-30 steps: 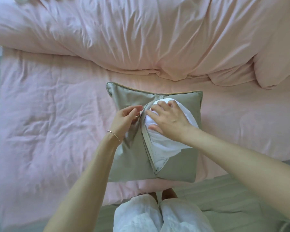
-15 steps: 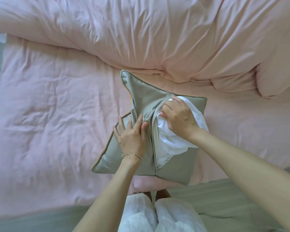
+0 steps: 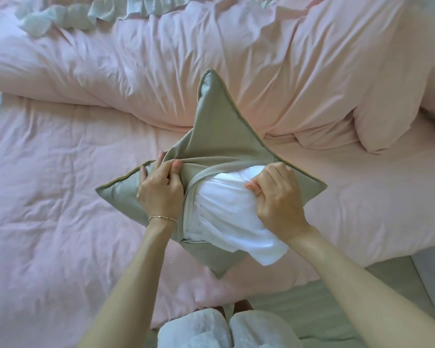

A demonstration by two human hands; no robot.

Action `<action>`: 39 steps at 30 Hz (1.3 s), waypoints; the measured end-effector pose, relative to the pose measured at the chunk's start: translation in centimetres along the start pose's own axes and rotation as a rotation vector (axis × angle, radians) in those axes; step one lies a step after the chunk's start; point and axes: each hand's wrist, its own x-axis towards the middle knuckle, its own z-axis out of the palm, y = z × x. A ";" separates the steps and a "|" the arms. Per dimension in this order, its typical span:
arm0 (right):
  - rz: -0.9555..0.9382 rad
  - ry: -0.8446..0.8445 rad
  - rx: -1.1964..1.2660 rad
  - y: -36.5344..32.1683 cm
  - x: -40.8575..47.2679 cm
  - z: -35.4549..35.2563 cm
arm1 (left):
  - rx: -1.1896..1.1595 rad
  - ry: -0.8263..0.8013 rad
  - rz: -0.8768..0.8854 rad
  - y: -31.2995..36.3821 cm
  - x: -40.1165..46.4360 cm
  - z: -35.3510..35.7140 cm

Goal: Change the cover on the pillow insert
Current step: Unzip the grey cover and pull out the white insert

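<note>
Pillow insert, white soft fabric (image 3: 226, 209), sits half out of the grey-green piped fabric cover (image 3: 219, 136), mid-frame on the pink quilted bed (image 3: 60, 172). Bulge of insert shows through the open slit; one white corner sticks out toward 5 o'clock. Left hand (image 3: 160, 192) fingers closed, pinching a bunch of cover at the slit's 9 o'clock edge. Right hand (image 3: 278, 197) fingers clamped on the insert at its 2 o'clock side. Cover corners splay to 12, 3, 6 and 9 o'clock, slack. Rumpled pink duvet (image 3: 211, 59) lies beyond at 12 o'clock.

Step in hand, I'd judge: stripping the old cover, roughly halfway. Next move likely needs opposing pulls: left anchors cover, right drags insert toward 5 o'clock. Far corners inside may snag on the slit.
</note>
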 end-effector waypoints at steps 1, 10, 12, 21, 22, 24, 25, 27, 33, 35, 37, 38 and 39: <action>0.025 0.002 0.014 0.1 -0.2 -0.5 | 0.012 -0.013 -0.011 -0.4 0.7 -0.1; 0.363 -0.130 -0.055 3.8 -3.1 -3.6 | 0.106 -0.134 0.095 0.0 0.4 0.7; 0.377 -0.113 -0.136 4.0 -1.3 -3.6 | 0.081 -0.158 0.161 1.1 0.0 1.9; 0.170 -0.269 -0.324 1.4 -0.1 2.0 | 0.081 -0.202 0.256 1.3 0.0 4.6; 0.147 -0.267 -0.349 1.8 -0.4 2.2 | 0.086 -0.197 0.277 1.2 0.0 4.5; 0.035 -0.244 -0.393 2.2 -0.5 2.6 | 0.100 -0.155 0.334 1.1 0.0 4.6; -0.028 -0.230 -0.393 2.3 -0.2 2.8 | 0.099 -0.110 0.370 1.2 0.0 4.7; -0.114 -0.198 -0.338 2.6 0.3 3.2 | 0.117 -0.014 0.473 1.2 0.0 5.1; -0.107 -0.094 -0.095 2.3 1.0 2.7 | 0.174 -0.005 0.585 1.3 -0.1 5.6; -0.114 -0.093 -0.049 1.8 1.1 2.0 | 0.146 0.021 0.481 1.5 0.3 5.1; -0.118 -0.099 -0.023 1.2 1.1 1.3 | 0.166 0.003 0.364 1.7 0.6 4.2; -0.116 -0.103 -0.014 0.9 1.0 0.8 | 0.184 -0.025 0.294 1.9 0.8 3.7; -0.113 -0.104 -0.009 0.7 0.9 0.3 | 0.199 -0.053 0.226 1.9 1.2 3.3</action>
